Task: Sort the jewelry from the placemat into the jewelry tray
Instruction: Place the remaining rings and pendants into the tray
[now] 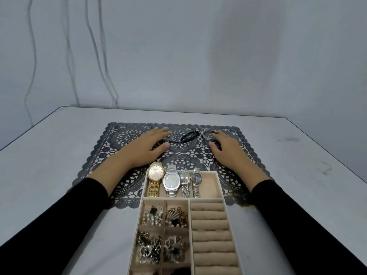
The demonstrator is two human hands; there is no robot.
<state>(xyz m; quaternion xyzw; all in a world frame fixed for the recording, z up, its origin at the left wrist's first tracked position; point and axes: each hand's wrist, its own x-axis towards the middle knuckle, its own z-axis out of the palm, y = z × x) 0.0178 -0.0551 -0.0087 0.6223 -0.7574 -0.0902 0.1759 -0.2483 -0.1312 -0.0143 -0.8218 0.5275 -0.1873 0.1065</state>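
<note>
Table (pixel 59 147) edges well beyond placemat (pixel 184 155)

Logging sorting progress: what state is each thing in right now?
Left hand: flat on placemat, covering a dark piece.
Right hand: open, fingertips at silver bangle.
Black bracelet: lying on placemat, untouched.
Watches: four, laid in tray's far compartment.
Ring rolls: empty.

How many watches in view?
4, side by side in the jewelry tray's far compartment: gold watch leftmost, large silver watch, square watch, small round watch. The left hand covers part of the placemat; more may hide there.
</note>
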